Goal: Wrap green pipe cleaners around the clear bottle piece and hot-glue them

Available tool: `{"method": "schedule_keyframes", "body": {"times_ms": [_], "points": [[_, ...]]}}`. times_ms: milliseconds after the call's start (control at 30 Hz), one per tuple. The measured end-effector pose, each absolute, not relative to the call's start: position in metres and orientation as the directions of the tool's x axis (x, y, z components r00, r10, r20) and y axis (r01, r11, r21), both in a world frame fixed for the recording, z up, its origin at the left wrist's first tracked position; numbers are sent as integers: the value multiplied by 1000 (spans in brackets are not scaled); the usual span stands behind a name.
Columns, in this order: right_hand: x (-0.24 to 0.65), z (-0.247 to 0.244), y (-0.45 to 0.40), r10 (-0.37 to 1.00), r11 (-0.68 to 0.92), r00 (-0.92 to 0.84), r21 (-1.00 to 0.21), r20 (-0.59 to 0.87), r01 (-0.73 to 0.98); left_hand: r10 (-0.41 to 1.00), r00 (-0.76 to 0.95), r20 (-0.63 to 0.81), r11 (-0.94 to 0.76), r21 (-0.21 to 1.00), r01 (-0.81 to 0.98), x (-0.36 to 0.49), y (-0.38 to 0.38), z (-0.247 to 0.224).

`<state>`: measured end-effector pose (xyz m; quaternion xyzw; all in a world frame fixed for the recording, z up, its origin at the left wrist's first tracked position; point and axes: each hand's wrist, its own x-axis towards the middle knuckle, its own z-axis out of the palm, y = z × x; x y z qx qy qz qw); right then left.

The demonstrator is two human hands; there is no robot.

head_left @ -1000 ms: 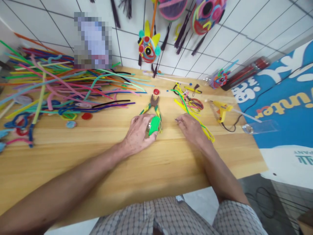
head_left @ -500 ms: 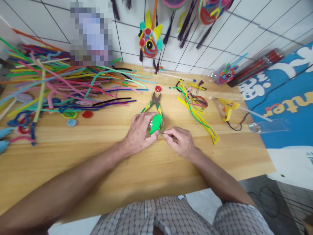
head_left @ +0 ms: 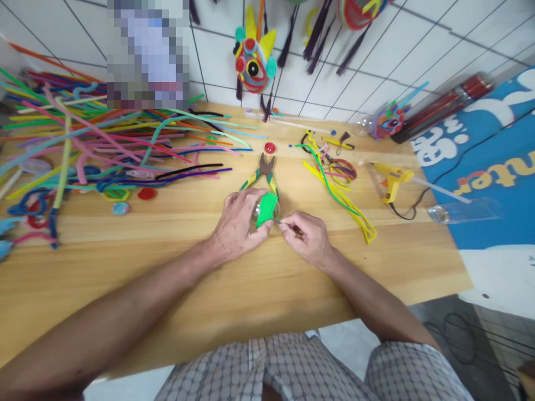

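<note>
pliers (head_left: pixel 264 171) partly behind left hand (head_left: pixel 239 228); tool (head_left: pixel 276 221) mostly hidden in right hand (head_left: pixel 308 238); ornament (head_left: pixel 360 15) cut off above.

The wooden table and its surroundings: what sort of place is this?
Probably a small craft workshop. A heap of colourful pipe cleaners lies on the table, a yellow glue gun rests to the right, and a bright, tasselled ornament hangs by the tiled wall.

At the middle of the bench (head_left: pixel 267 295), a workpiece (head_left: pixel 266 210) sits in the left grip (head_left: pixel 239 227), a tool (head_left: pixel 297 230) in the right grip (head_left: pixel 310 236) just to its right. Pliers (head_left: pixel 266 168) lie behind it, a disc (head_left: pixel 270 148) beyond them. Craft stems (head_left: pixel 96 125) heap at left; a glue gun (head_left: pixel 393 179) lies at right. Behind the bench, an ornament (head_left: pixel 253 67) hangs before the wall (head_left: pixel 317 106).
</note>
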<state>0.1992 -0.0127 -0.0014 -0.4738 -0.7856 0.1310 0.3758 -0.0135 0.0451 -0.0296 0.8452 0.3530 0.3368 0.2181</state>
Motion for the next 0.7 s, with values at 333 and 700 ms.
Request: {"method": "schedule_keyframes", "body": {"times_ms": [333,700], "points": [[196,-8,-14,895,429,-200,-645,399,632,745,521,417,-654,608,450,-13,45,-30],[194,-6,-15,877,461,-198,-652,438,602,749,538,386,-644,616,454,-15,46,-27]]}}
